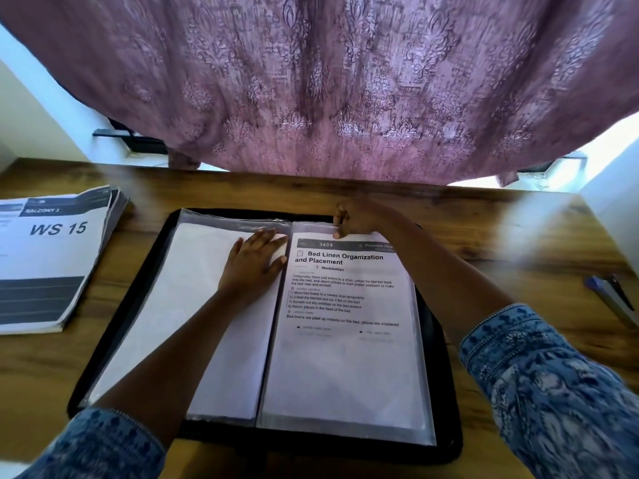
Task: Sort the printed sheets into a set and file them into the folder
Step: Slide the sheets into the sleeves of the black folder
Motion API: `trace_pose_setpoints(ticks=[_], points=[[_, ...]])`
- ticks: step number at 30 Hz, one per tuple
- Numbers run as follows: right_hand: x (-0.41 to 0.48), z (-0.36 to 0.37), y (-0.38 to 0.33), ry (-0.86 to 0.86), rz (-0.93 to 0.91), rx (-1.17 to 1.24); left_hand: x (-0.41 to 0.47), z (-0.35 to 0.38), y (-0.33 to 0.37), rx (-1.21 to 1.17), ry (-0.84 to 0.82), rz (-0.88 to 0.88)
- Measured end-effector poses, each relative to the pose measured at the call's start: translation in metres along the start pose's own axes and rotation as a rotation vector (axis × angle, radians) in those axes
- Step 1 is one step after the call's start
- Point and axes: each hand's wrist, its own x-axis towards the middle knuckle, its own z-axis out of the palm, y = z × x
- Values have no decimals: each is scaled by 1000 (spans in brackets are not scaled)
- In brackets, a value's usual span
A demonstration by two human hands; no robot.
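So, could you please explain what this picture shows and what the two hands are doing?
No machine here: a person works bare-handed, and the one picture comes from a camera worn on their head, looking down. On the wooden table lies an open black folder. The left hand rests flat on its left page; the right hand appears to pinch the top edge of the printed sheet headed Bed Linen Organization. A stack of printed sheets lies at the left, pens at the right.

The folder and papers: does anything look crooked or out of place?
Only mildly: the stack of sheets left of the folder is fanned, its edges not squared. Nothing else stands out.
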Motion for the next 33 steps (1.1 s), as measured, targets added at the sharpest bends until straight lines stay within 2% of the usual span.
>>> trace_pose_setpoints(ticks=[6, 12, 17, 21, 24, 25, 29, 33], points=[[9, -5, -7, -153, 27, -25, 1, 1, -2, -12, 4, 3], [14, -4, -8, -228, 14, 32, 2, 4, -6, -5, 14, 13], [11, -7, -4, -350, 81, 61, 2, 5, -7, -6, 18, 19], [-8, -20, 12, -185, 70, 221, 2, 5, -10, -17, 18, 24], [-36, -29, 32, -58, 45, 246, 2, 6, -8, -16, 13, 10], [-47, -30, 39, 0, 45, 326, 2, 6, -8, -16, 15, 8], [-88, -19, 57, 189, 88, 1038, 1, 4, -8, -20, 28, 24], [-115, 10, 57, 131, 214, 1307, 1, 2, -8, -52, 72, 43]])
